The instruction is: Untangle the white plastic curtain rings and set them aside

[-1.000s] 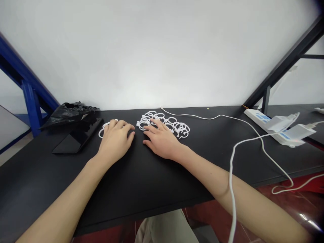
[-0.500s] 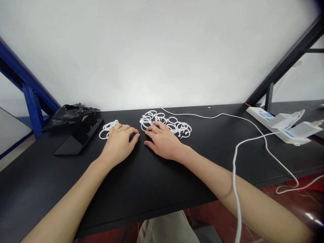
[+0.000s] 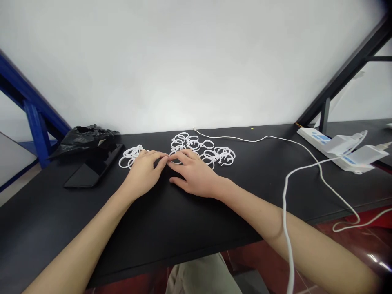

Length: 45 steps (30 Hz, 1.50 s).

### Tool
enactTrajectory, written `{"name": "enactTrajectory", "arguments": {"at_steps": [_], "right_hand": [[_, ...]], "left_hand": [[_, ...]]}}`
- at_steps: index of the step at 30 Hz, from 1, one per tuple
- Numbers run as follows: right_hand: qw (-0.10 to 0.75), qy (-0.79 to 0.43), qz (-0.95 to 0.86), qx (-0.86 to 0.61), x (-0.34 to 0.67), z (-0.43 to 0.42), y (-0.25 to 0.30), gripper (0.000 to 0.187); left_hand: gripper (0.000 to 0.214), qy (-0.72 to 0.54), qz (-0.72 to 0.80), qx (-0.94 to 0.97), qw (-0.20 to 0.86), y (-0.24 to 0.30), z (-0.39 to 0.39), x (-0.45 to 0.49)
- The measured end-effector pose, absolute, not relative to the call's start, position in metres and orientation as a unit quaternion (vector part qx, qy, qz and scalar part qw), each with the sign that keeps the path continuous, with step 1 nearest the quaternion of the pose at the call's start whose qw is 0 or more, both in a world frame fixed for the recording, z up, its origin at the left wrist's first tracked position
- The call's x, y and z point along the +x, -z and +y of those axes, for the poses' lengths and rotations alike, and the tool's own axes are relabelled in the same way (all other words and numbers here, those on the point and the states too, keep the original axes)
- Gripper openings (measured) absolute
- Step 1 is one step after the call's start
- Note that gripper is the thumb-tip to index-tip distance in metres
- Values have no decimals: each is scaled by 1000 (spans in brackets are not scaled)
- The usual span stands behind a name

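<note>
My left hand (image 3: 143, 169) rests on the black table, partly over a small pile of white plastic rings (image 3: 125, 162). Its thumb and index fingertips come together at the fingertips of my right hand; whatever they pinch is hidden. Fingers spread, my right hand (image 3: 196, 173) lies over the near edge of a larger cluster of white rings (image 3: 193, 143), its thumb apart from the other fingers. Some of these rings carry small eyelets, and more lie just right of this hand (image 3: 225, 155).
A black tablet (image 3: 92, 167) and a crumpled black plastic bag (image 3: 81, 141) are on the left. At right sits a white power strip (image 3: 352, 163) with plugged adapters. A white cable (image 3: 284, 196) hangs across my right forearm. A white wall (image 3: 196, 65) stands behind the table (image 3: 183, 228).
My right hand has shifted slightly left and nearer, so its fingertips now meet those of my left hand. Rings by my right hand have spread a little.
</note>
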State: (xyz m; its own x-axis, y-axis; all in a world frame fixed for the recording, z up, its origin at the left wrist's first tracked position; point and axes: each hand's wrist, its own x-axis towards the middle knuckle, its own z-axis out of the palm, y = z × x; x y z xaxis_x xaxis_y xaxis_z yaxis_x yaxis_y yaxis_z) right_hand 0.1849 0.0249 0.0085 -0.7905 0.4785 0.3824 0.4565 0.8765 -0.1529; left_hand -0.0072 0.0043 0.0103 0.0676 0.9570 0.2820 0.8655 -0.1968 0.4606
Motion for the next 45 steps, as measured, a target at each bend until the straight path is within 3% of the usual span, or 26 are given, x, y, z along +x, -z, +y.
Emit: {"name": "enactTrajectory", "arguments": {"at_steps": [4, 9, 12, 18, 22, 26, 32, 34, 37, 41, 45], "right_hand": [[209, -39, -949, -232, 184, 25, -7, 37], [228, -43, -932, -279, 184, 27, -9, 24], [240, -8, -911, -335, 186, 30, -10, 27], [168, 16, -908, -384, 187, 35, -8, 19], [193, 14, -905, -378, 186, 32, -11, 15], [222, -4, -902, -369, 185, 28, -16, 17], [269, -107, -884, -367, 182, 26, -15, 12], [313, -184, -839, -407, 182, 25, -14, 21], [350, -260, -786, -439, 182, 26, -13, 36], [346, -254, -817, -384, 183, 28, -13, 21], [373, -273, -816, -347, 184, 27, -13, 28]], "left_hand": [[30, -301, 630, 699, 154, -12, 4, -7], [26, -258, 603, 755, 17, -6, 3, -6], [27, -243, 595, 766, 4, -4, 3, -5], [26, -235, 606, 760, -1, -3, 2, -7], [34, -237, 630, 740, 15, -8, 1, -4], [44, -283, 632, 713, 113, -17, -1, -2], [34, -354, 595, 690, 213, -26, -7, -1], [32, -346, 587, 699, 216, -26, -8, -1], [28, -312, 559, 743, 194, -24, -9, 2], [21, -289, 506, 803, 124, -19, -7, 4], [21, -278, 495, 817, 102, -16, -6, 2]]}}
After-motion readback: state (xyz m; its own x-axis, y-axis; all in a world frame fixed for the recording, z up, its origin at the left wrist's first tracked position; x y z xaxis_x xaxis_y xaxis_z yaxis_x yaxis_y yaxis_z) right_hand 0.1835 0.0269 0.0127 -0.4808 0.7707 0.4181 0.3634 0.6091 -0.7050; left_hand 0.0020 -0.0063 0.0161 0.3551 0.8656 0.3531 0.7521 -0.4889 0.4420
